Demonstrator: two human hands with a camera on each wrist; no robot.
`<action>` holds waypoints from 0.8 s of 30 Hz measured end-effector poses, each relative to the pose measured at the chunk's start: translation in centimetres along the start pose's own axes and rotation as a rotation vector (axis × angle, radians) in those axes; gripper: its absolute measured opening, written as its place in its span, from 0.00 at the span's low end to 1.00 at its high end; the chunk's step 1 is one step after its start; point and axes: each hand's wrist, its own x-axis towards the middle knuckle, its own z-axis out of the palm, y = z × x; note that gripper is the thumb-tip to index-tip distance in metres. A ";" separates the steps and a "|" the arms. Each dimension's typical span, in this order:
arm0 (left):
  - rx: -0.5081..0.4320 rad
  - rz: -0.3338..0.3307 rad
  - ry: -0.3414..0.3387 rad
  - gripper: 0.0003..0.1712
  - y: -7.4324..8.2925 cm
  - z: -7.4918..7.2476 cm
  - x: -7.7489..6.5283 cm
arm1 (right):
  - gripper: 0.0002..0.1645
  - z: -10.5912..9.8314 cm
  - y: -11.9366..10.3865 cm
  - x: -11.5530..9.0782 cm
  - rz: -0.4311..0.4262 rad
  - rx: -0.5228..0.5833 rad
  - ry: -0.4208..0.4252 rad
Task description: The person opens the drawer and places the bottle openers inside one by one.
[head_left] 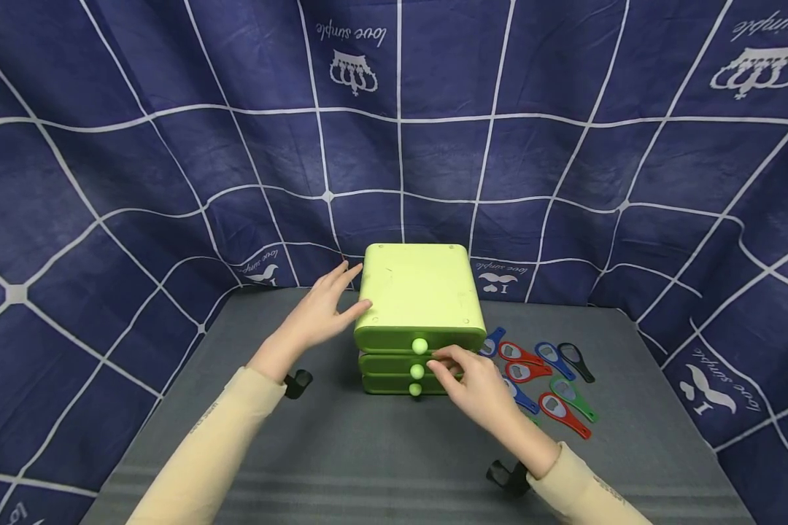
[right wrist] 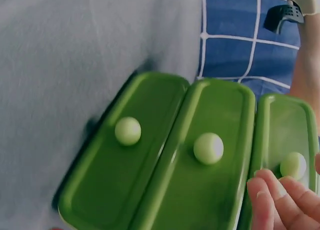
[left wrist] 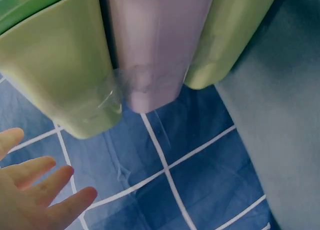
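Observation:
A small three-drawer cabinet [head_left: 417, 286] with a pale green top stands on the grey table. Its green drawer fronts carry round light green knobs, among them the top knob [head_left: 419, 346] and the middle knob [right wrist: 208, 148]. Beside the cabinet's left side is my left hand [head_left: 322, 310], fingers spread, thumb at the top's edge and nothing held. My right hand [head_left: 476, 383] is in front of the drawers, just right of the knobs. Its fingertips [right wrist: 267, 182] are bent close to the top drawer front [right wrist: 285, 122], below that drawer's knob, with nothing between them.
Several bottle openers lie right of the cabinet, including a red opener [head_left: 565, 415], a green opener [head_left: 574, 399], a black opener [head_left: 576, 362] and a blue opener [head_left: 554, 360]. A dark blue checked cloth [head_left: 433, 153] hangs behind and around the table [head_left: 341, 452].

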 end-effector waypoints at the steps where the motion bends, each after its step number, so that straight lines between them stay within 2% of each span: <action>1: -0.015 -0.004 -0.006 0.43 0.0 0.2 0.1 | 0.10 0.2 0.0 0.1 0.035 0.037 -0.023; 4: -0.070 -0.014 -0.033 0.43 0.0 0.7 0.2 | 0.12 0.8 -0.1 0.5 0.142 0.169 -0.092; 7: -0.120 -0.024 -0.060 0.44 0.2 1.1 0.2 | 0.18 1.2 -0.2 0.8 0.224 0.324 -0.152; 12: -0.210 -0.046 -0.072 0.45 0.6 1.5 0.4 | 0.27 1.9 -0.5 1.1 0.304 0.493 -0.213; 18: -0.286 -0.061 -0.097 0.45 0.8 1.9 0.7 | 0.30 2.5 -0.5 1.5 0.396 0.620 -0.201; 24: -0.424 -0.088 -0.092 0.46 0.8 2.0 0.8 | 0.30 2.8 -1.0 2.0 0.510 0.797 -0.175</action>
